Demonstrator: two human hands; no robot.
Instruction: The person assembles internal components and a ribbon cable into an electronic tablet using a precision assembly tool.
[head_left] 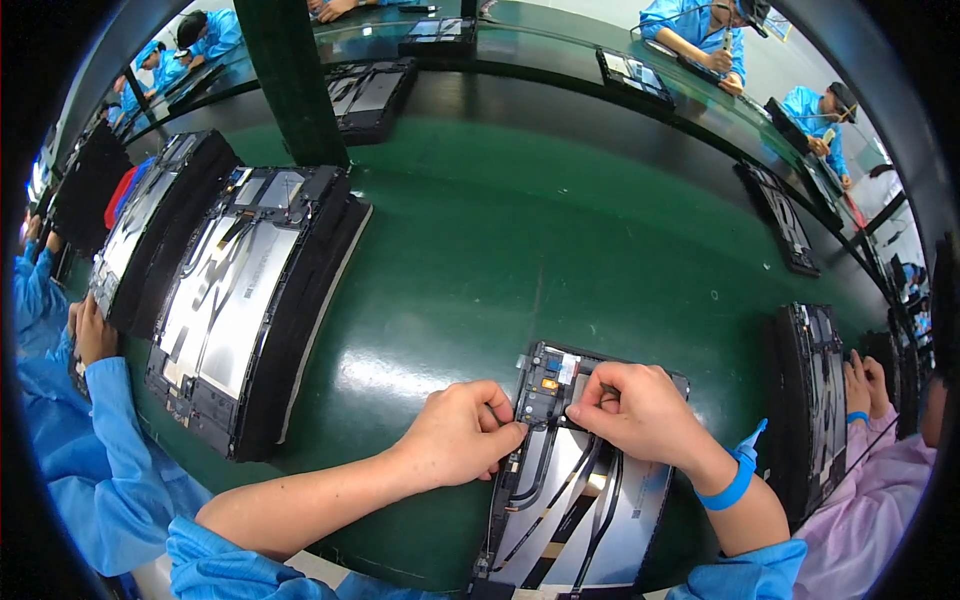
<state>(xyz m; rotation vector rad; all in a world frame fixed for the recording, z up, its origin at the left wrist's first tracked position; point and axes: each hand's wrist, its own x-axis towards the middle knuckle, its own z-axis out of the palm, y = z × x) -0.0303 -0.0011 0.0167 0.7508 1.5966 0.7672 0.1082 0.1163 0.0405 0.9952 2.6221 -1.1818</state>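
Observation:
An opened tablet (642, 505) lies on the green table in front of me, with a silver inner panel, black ribbon cables (548, 468) and a dark circuit board (543, 400) at its far end. My left hand (460, 437) is closed at the board's left edge, thumb and forefinger drawn together; what they hold, if anything, is hidden. My right hand (635, 412) is bent over the board, its fingertips pinched low against it. Whatever sits in that pinch is too small to make out. A blue band (735, 474) circles my right wrist.
Opened tablets on black foam (290, 370) are stacked at the left, beside a dark post (290, 80). More stand at the right (815, 390), near a person in pink (868, 500). Another person's hand (95, 332) touches the left stack. A raised shelf (560, 85) crosses the back.

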